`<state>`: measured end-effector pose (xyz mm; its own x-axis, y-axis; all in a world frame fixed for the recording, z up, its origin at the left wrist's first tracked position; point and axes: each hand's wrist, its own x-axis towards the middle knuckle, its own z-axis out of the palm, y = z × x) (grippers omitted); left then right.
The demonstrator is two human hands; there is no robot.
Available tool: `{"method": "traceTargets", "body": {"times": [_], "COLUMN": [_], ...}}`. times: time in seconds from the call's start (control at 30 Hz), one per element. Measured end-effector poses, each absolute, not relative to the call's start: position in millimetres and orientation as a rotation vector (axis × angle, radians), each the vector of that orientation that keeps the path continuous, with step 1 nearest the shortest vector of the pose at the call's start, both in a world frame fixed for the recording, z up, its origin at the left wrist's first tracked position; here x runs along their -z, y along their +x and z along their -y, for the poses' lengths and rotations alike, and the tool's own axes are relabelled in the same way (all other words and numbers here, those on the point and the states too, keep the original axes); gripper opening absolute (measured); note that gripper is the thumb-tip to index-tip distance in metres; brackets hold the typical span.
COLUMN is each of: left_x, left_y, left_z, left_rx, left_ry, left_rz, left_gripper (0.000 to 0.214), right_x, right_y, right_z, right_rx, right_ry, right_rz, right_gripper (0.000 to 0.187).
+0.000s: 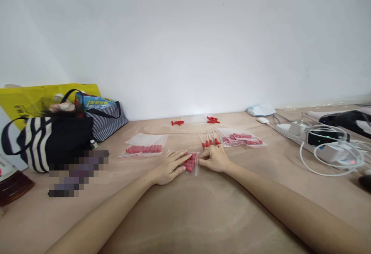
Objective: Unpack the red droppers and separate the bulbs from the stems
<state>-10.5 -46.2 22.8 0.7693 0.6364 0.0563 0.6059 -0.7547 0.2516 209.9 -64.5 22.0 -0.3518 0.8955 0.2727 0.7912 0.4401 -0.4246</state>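
A small clear zip bag [189,164] with several red pieces in it lies on the table in front of me. My left hand [170,167] rests flat over its left side, fingers stretched out across the plastic. At the bag's right edge, my right hand [215,159] is closed, thumb and forefinger pinching the plastic. Just beyond the right knuckles lie several thin white sticks with red ends [211,142], partly hidden by that hand.
Filled zip bags [145,149] lie at left; more filled bags [242,137] overlap at right. Two groups of red pieces [177,123] sit near the wall. Handbags [69,138] stand far left. A power strip [330,153] with looped white cables occupies the right.
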Motion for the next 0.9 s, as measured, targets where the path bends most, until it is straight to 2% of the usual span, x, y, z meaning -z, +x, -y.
{"method": "traceTargets", "body": {"times": [0.1, 0.27, 0.43, 0.53, 0.67, 0.9], "left_x": [-23, -25, -26, -25, -23, -24], "left_y": [-11, -10, -9, -9, -9, -8], "left_z": [47, 48, 50, 51, 51, 52], "left_rx": [-0.239, -0.28, -0.367, -0.521, -0.646, -0.667], "left_ry": [2.751, 2.742, 2.712, 2.682, 2.628, 2.617], "left_rz": [-0.961, -0.942, -0.987, -1.016, -1.036, -1.026], "left_gripper": [0.044, 0.044, 0.045, 0.043, 0.04, 0.038], "right_x": [-20, -21, -21, -16, -9, -8], "right_y": [210, 211, 206, 201, 194, 187], "right_z": [64, 66, 70, 71, 69, 63], "right_rx": [-0.341, -0.403, -0.327, -0.303, -0.478, -0.643], "right_ry": [-1.399, -1.398, -1.418, -1.272, -1.01, -1.2], "right_rz": [2.194, 2.192, 2.17, 2.092, 2.067, 2.016], "right_gripper": [0.022, 0.031, 0.034, 0.031, 0.025, 0.032]}}
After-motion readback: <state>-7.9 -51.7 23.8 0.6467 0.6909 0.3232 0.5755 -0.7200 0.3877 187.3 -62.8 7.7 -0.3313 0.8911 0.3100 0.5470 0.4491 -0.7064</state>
